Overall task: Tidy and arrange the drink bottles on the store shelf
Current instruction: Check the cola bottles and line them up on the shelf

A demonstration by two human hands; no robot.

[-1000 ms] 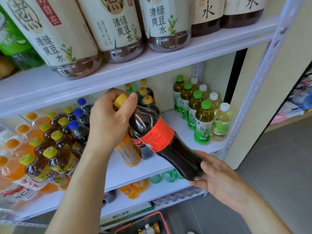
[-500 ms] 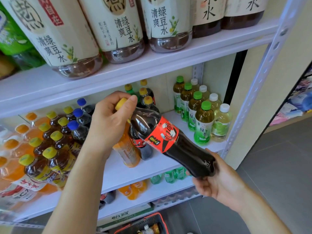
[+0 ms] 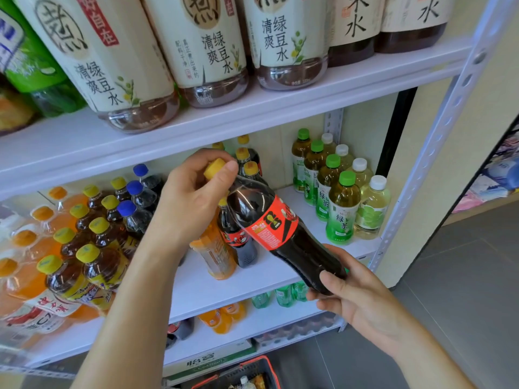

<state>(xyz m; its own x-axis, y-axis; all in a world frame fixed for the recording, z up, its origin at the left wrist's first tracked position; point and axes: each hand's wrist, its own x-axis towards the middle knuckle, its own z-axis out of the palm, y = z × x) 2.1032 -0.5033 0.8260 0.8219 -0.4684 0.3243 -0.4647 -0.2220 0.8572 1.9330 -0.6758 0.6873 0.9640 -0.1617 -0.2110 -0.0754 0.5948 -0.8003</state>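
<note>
Cola bottle label rolled upward; left hand pinches cap, right hand grips base, before white shelf, grey floor.

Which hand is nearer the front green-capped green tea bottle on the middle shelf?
Right. The right hand grips the base of the red-labelled dark cola bottle just below the green tea bottle; the left hand pinches the cola bottle's yellow cap, farther left.
</note>
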